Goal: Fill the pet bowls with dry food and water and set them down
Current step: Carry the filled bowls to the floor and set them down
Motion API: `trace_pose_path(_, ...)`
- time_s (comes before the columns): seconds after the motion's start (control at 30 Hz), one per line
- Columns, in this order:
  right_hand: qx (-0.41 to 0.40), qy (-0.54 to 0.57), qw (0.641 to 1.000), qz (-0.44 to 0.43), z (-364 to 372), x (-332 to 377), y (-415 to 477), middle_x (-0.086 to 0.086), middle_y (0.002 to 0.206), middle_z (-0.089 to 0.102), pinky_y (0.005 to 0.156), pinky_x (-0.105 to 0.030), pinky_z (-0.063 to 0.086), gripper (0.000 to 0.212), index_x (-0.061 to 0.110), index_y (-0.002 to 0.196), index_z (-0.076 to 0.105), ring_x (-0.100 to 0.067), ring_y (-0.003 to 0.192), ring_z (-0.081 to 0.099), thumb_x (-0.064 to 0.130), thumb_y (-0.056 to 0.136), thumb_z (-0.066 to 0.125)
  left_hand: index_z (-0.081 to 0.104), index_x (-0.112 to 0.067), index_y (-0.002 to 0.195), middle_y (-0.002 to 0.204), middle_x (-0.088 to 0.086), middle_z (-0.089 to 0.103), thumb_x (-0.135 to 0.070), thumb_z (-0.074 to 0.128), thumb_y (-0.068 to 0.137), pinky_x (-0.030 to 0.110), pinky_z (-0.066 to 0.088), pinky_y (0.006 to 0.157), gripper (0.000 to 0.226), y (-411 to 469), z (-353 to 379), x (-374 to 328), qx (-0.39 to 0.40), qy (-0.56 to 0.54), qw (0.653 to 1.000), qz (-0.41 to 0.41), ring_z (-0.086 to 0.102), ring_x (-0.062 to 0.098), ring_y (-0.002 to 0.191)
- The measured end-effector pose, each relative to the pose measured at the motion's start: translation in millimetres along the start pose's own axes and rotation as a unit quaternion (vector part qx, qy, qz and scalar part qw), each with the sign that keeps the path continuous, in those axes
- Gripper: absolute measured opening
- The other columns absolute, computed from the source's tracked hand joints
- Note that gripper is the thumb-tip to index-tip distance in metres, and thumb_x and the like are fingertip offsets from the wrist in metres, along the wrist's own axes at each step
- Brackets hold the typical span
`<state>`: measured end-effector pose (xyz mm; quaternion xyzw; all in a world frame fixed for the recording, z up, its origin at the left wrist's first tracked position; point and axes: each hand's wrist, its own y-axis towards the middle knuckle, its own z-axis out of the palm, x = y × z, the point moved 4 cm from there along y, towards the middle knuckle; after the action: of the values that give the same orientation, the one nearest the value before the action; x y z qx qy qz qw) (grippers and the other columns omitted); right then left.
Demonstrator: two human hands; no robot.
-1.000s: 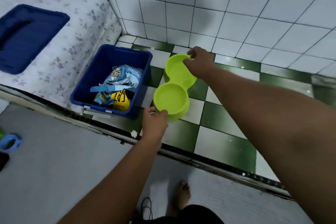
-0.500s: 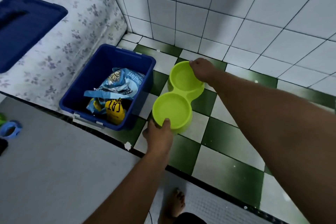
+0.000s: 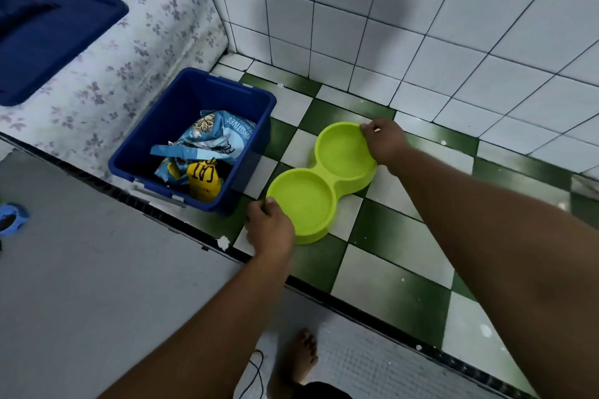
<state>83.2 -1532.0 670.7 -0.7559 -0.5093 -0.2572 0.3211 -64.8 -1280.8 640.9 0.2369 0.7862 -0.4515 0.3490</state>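
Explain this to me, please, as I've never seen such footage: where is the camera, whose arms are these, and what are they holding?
There is no machine here: a person wears one camera on the head, looking down. The left hand grips the near rim of an empty green double bowl, and the right hand pinches its far rim. The bowl looks to be on, or just above, the checkered floor. Beside it stands a blue bin holding pet food bags; a blue lid lies on the flowered mattress.
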Motion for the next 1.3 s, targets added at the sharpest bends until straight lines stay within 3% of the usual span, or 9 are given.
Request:
trace_pose_path(0.1,-0.009,0.031,0.999,0.008,-7.5,-4.4,-18.4,-0.008,0.098,0.062,0.087,-0.051,0.056,0.033,0.007,0.104,0.069,-0.034,0.102,0.063,0.037,0.100,0.055,0.049,-0.016,0.115,0.128,0.015,0.055,-0.036,0.038,0.110,0.040,0.047,0.087,0.023,-5.9,-6.7,-1.8,0.016,-0.033,0.999,0.018,0.057,0.028,0.101)
trace_pose_path(0.2,-0.003,0.019,1.000,-0.017,-12.4,0.1,-38.9,-0.010,0.110,0.070,0.095,-0.045,0.054,0.033,0.010,0.113,0.073,-0.031,0.110,0.064,0.032,0.103,0.051,0.051,-0.009,0.121,0.122,0.013,0.057,-0.030,0.038,0.111,0.031,0.039,0.079,0.026,-12.2,-16.4,-3.4,0.030,-0.052,0.998,0.034,0.053,0.015,0.083)
trace_pose_path(0.3,-0.007,0.014,1.000,-0.024,-14.9,6.0,-59.5,-0.012,0.118,0.072,0.096,-0.039,0.052,0.036,0.008,0.117,0.074,-0.029,0.110,0.065,0.031,0.103,0.050,0.052,-0.011,0.131,0.128,0.011,0.057,-0.030,0.039,0.111,0.032,0.041,0.084,0.031,-14.8,-28.4,2.4,0.032,-0.059,0.997,0.045,0.055,0.022,0.098)
trace_pose_path(0.43,-0.016,0.034,0.999,-0.012,-13.5,7.1,-90.1,-0.007,0.118,0.072,0.097,-0.047,0.054,0.036,0.016,0.117,0.074,-0.029,0.110,0.067,0.039,0.100,0.053,0.050,-0.016,0.141,0.137,0.009,0.056,-0.031,0.038,0.111,0.038,0.047,0.097,0.036,-17.9,-52.4,12.7,0.039,-0.055,0.996,0.065,0.055,0.025,0.115)
trace_pose_path(0.63,-0.059,0.074,0.995,0.001,0.2,13.5,-145.0,-0.008,0.093,0.075,0.085,-0.051,0.058,0.038,0.012,0.101,0.078,-0.030,0.093,0.070,0.043,0.096,0.057,0.054,-0.015,0.138,0.137,0.011,0.056,-0.027,0.040,0.111,0.032,0.041,0.089,0.033,-26.2,-99.1,24.9,0.036,-0.061,0.991,0.113,0.052,0.020,0.110)
trace_pose_path(0.9,-0.094,0.089,0.991,0.021,32.2,28.7,-235.0,-0.001,0.068,0.063,0.079,-0.053,0.058,0.050,0.011,0.089,0.077,-0.022,0.072,0.060,0.056,0.086,0.058,0.053,-0.016,0.137,0.134,0.008,0.056,-0.033,0.038,0.111,0.046,0.049,0.100,0.035,-25.5,-179.3,53.8,0.042,-0.035,0.992,0.118,0.056,0.029,0.117)
trace_pose_path(1.07,-0.080,0.126,0.989,0.015,69.7,62.9,-285.5,0.008,0.079,0.071,0.081,-0.053,0.059,0.037,0.016,0.099,0.079,-0.020,0.081,0.068,0.048,0.091,0.063,0.052,-0.016,0.136,0.127,0.004,0.055,-0.030,0.038,0.111,0.036,0.042,0.086,0.032,-19.6,-247.5,67.6,0.012,-0.042,0.988,0.147,0.054,0.024,0.109)
trace_pose_path(1.17,-0.064,0.125,0.990,-0.006,101.1,88.3,-309.6,0.002,0.090,0.076,0.080,-0.052,0.060,0.040,0.032,0.092,0.076,-0.022,0.086,0.071,0.065,0.077,0.060,0.054,-0.014,0.136,0.128,0.007,0.057,-0.029,0.038,0.111,0.034,0.041,0.086,0.033,-15.8,-295.2,75.6,-0.016,-0.050,0.987,0.153,0.055,0.026,0.110)
trace_pose_path(1.3,-0.044,0.133,0.990,-0.026,145.1,132.4,-340.8,-0.001,0.096,0.074,0.082,-0.043,0.058,0.037,0.014,0.098,0.079,-0.018,0.090,0.067,0.046,0.094,0.061,0.058,-0.013,0.133,0.131,0.010,0.062,-0.027,0.040,0.110,0.036,0.047,0.092,0.033,-3.5,-357.0,87.5,-0.062,-0.065,0.984,0.155,0.058,0.029,0.114)
